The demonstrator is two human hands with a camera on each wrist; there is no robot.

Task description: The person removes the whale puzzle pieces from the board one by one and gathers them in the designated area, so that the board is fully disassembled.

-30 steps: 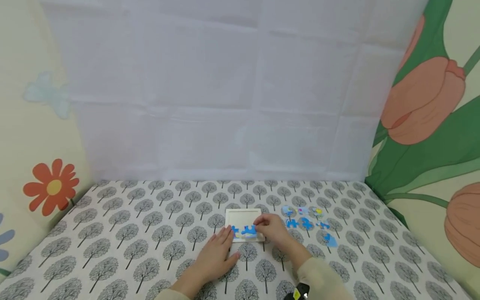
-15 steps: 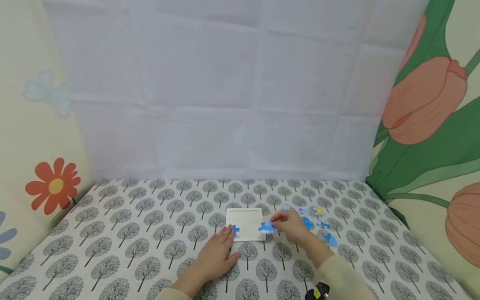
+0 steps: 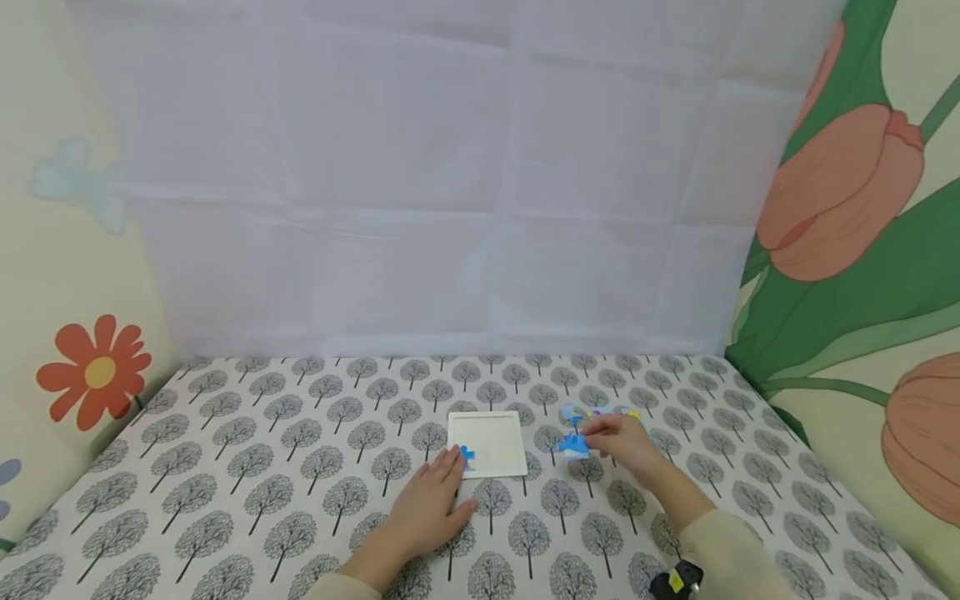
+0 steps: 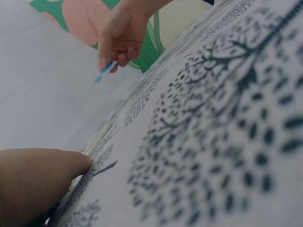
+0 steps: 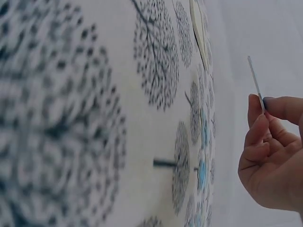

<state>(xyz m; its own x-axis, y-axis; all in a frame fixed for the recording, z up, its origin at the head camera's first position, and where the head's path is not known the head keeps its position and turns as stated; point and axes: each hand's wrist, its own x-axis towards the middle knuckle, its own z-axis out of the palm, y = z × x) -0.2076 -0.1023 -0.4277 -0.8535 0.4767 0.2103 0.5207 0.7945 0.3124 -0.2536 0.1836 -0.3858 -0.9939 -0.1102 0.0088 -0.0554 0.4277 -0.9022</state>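
Observation:
My left hand lies flat with its fingers straight, fingertips on the front left corner of a small white puzzle frame. Just beside those fingertips, a blue jigsaw piece sits in that corner, partly covered by them. My right hand pinches another blue jigsaw piece between thumb and fingers, to the right of the frame. In the right wrist view the pinched piece appears edge-on, raised off the cloth. The left wrist view also has it held up in the air.
Loose jigsaw pieces lie behind the right hand, which hides some of them; more blue pieces show in the right wrist view. A tree-patterned cloth covers the table. A white sheet hangs at the back, with floral walls on both sides.
The right hand has lifted the blue jigsaw piece out of the frame's front edge and carried it right, towards the loose pieces. The left hand has stayed on the frame.

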